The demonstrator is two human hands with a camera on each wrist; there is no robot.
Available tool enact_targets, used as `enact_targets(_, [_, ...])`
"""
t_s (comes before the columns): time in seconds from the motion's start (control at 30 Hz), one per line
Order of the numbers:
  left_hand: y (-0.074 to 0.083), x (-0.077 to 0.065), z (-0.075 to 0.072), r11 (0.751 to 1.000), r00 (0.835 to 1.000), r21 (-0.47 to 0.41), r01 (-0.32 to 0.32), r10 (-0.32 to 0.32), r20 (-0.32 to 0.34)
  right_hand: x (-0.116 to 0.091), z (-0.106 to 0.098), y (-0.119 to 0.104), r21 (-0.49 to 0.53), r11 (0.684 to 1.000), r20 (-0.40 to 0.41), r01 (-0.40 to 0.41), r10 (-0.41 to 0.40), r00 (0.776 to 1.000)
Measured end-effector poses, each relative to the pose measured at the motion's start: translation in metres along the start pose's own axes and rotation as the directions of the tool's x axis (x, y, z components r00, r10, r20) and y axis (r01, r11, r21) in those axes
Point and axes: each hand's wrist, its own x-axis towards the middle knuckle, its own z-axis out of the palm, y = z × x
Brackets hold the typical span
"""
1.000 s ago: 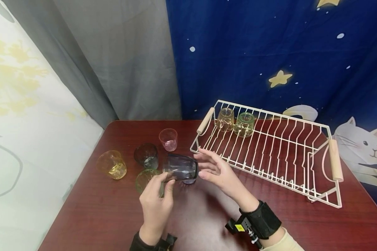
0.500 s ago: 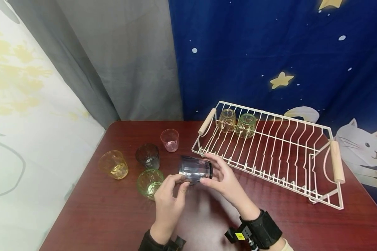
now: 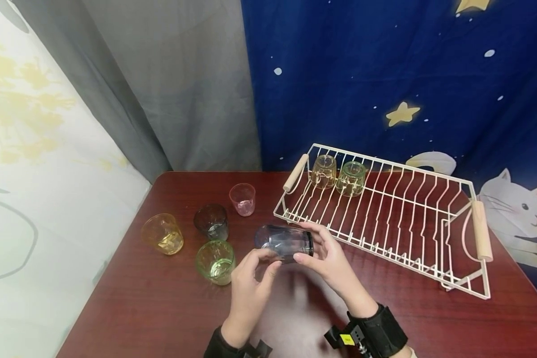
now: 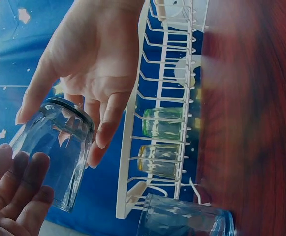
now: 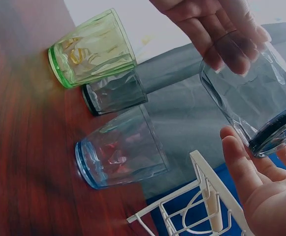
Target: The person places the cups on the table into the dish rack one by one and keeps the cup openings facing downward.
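Observation:
A smoky grey drinking glass (image 3: pixel 292 242) lies sideways in the air between both hands, its thick base toward the right. My left hand (image 3: pixel 249 291) pinches it near the rim, thumb on one side and fingers on the other. Around the base end, my right hand (image 3: pixel 333 263) holds it with thumb and fingers. In the right wrist view the held glass (image 5: pixel 251 93) looks see-through, with a dark ring at its base. Standing on the table behind it is a blue glass (image 5: pixel 120 152), mostly hidden in the head view. A green glass (image 3: pixel 216 262) stands left of my left hand.
A yellow glass (image 3: pixel 163 236), a dark grey glass (image 3: pixel 212 222) and a pink glass (image 3: pixel 243 200) stand upright on the table (image 3: pixel 130 308). Behind my right hand, a white wire rack (image 3: pixel 398 199) with wooden handles bears an upside-down amber glass (image 3: pixel 324 171) and green-tinted glass (image 3: pixel 351 178).
Both hands and the grey glass have moved right, away from the green glass. My right hand, at first just at the base, has closed in and now holds it.

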Motion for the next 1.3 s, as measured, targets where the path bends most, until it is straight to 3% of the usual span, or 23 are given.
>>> enact_targets(0.37, [-0.003,-0.004,-0.001,0.997,0.999,0.076,0.031,-0.034,0.042,-0.002,-0.003,0.006,-0.035,0.999,-0.039,-0.017,0.016,0.999])
enact_targets(0.6, [-0.004,-0.004,-0.003,0.992,0.991,0.102,0.077,-0.088,0.105,-0.001,-0.006,0.009,-0.073,0.997,-0.059,-0.025,0.021,0.998])
enact_targets(0.8, [-0.008,-0.002,-0.005,0.985,0.991,0.174,0.009,-0.032,0.129,0.000,-0.011,0.006,-0.139,0.989,-0.108,-0.041,0.026,0.994])
enact_targets(1.07, [-0.010,0.001,-0.016,0.925,0.986,0.375,-0.067,0.004,0.167,0.005,-0.023,-0.010,-0.267,0.962,-0.154,-0.048,0.007,0.988])
enact_targets(1.3, [-0.018,0.002,-0.026,0.887,0.981,0.461,-0.026,-0.067,0.184,0.015,-0.050,-0.030,-0.457,0.888,-0.195,-0.044,-0.052,0.980])
